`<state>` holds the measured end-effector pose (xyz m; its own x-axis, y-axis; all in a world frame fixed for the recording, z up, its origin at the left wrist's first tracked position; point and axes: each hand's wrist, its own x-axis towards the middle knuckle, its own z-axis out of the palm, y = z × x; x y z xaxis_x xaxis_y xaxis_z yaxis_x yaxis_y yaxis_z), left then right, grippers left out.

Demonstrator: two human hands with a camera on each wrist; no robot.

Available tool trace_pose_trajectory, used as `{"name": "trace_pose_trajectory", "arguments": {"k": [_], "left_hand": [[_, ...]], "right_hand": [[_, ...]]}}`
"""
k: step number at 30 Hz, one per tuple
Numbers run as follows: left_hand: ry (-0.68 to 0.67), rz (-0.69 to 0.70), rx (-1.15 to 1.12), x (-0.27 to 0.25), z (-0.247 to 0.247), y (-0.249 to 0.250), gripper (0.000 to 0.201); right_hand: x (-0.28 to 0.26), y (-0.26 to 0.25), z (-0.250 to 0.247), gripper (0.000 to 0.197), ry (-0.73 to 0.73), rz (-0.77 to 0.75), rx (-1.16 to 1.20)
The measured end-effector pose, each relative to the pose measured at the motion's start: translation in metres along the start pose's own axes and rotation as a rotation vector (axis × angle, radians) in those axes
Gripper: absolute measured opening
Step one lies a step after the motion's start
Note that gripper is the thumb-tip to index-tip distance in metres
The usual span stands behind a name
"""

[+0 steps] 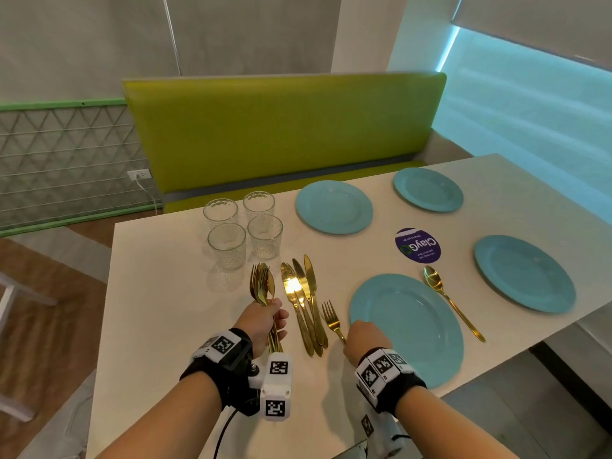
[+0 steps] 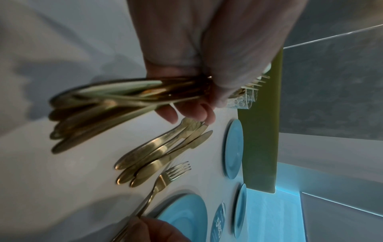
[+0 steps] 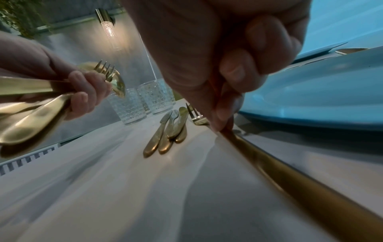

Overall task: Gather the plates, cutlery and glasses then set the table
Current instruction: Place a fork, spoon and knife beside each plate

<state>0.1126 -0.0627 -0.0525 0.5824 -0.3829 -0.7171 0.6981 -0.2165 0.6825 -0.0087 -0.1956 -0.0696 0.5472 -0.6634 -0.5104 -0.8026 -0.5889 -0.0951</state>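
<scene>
My left hand (image 1: 265, 323) grips a bundle of gold forks and spoons (image 1: 263, 286) just above the white table (image 1: 159, 293); the handles (image 2: 103, 108) fan out in the left wrist view. A gold fork (image 1: 332, 318) lies left of the near blue plate (image 1: 410, 326), and my right hand (image 1: 362, 336) pinches its handle (image 3: 290, 172) low at the tabletop. Several gold knives (image 1: 306, 303) lie between the two hands. A gold spoon (image 1: 447, 296) rests right of the near plate. Three more blue plates (image 1: 334, 207) (image 1: 427, 189) (image 1: 523, 271) are spread out. Several glasses (image 1: 243, 223) stand behind the cutlery.
A round purple sticker (image 1: 418, 245) sits among the plates. A green bench (image 1: 281, 127) runs along the table's far side. A wall socket with a white cord (image 1: 140, 175) is at the left, over wooden floor (image 1: 39, 326).
</scene>
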Motion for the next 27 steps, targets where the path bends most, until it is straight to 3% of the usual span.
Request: {"name": "trace_pose_trajectory", "arguments": {"k": [20, 27], "left_hand": [[-0.084, 0.013, 0.059, -0.007, 0.007, -0.004, 0.018], [-0.196, 0.078, 0.044, -0.012, 0.029, 0.010, 0.021]], "right_hand": [[-0.004, 0.011, 0.001, 0.024, 0.022, 0.021, 0.053], [-0.008, 0.011, -0.051, 0.028, 0.143, -0.189, 0.297]]}}
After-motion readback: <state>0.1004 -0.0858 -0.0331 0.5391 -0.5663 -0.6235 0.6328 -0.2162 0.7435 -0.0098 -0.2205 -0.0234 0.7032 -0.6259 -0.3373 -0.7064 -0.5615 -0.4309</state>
